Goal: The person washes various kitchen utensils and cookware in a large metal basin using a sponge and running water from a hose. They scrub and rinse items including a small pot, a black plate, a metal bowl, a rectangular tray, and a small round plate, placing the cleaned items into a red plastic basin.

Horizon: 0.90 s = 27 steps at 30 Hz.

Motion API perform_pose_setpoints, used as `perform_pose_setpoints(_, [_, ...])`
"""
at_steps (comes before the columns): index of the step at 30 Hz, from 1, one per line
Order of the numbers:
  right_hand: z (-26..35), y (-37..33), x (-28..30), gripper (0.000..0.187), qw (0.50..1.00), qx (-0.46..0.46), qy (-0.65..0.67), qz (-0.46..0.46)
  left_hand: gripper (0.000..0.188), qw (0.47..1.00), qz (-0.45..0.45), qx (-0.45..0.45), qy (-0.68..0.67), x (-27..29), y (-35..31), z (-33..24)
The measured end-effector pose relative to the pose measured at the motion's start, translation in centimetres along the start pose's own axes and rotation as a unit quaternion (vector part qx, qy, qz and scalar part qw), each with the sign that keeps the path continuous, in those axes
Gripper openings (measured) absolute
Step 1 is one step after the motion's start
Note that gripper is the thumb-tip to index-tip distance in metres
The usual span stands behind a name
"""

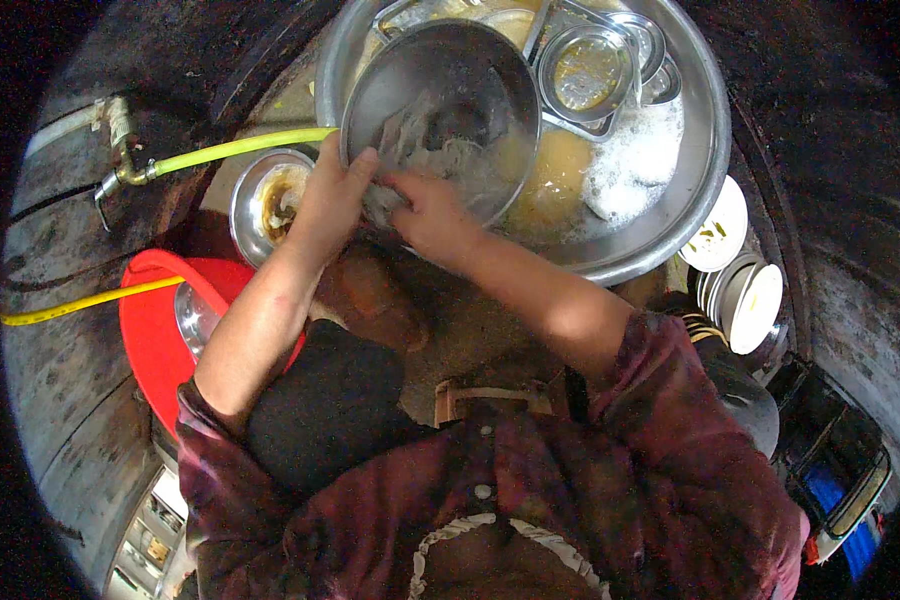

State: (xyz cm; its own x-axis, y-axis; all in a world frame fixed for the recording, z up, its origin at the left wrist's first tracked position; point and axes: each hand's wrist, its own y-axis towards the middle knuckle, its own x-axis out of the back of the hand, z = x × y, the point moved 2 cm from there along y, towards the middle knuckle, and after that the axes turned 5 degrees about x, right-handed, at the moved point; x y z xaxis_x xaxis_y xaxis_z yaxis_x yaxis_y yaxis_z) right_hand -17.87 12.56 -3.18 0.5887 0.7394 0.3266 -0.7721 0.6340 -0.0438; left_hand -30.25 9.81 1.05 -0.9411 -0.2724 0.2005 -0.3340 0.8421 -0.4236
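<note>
A deep grey metal bowl is held tilted over the near left part of a large metal tub, its wet inside facing up. My left hand is closed on the bowl's near left rim. Beside it, at the near edge of the bowl, my right hand has its fingers curled and pressed together. What they hold is hidden, though something greyish shows between the two hands. In the tub are cloudy water, white suds, a small round metal dish and other metal ware.
Left of the tub, a smaller metal bowl holds brownish residue. A yellow-green hose runs from a wall tap toward the tub. A red bucket stands near my left arm. Stacked bowls and a white dish are at right.
</note>
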Motion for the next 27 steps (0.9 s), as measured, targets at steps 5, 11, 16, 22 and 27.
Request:
perform_pose_setpoints(5, [-8.3, -3.1, 1.9, 0.034, 0.952, 0.033, -0.301, 0.051, 0.039, 0.988, -0.028, -0.083, 0.130, 0.7, -0.1, -0.1])
perform_pose_setpoints(11, [-14.3, -5.9, 8.5, 0.029, 0.878, -0.214, -0.428, -0.016, 0.041, 0.970, -0.056, -0.059, 0.228, 1.6, 0.4, -0.7])
perform_pose_setpoints(16, [-13.7, -5.9, 9.6, 0.031, 0.949, -0.280, 0.118, -0.089, 0.043, 0.996, -0.004, 0.085, 0.024, 1.8, 0.6, 0.6])
perform_pose_setpoints(22, [-10.4, -4.5, 13.1, 0.030, 0.829, -0.301, 0.438, -0.175, 0.062, 0.999, -0.010, -0.041, 0.028, 1.6, 0.6, 0.7])
perform_pose_setpoints(27, [-8.7, -2.9, 18.1, 0.024, 0.793, -0.391, 0.464, -0.059, 0.053, 0.774, 0.213, -0.280, 0.527, -0.9, -1.9, -2.4])
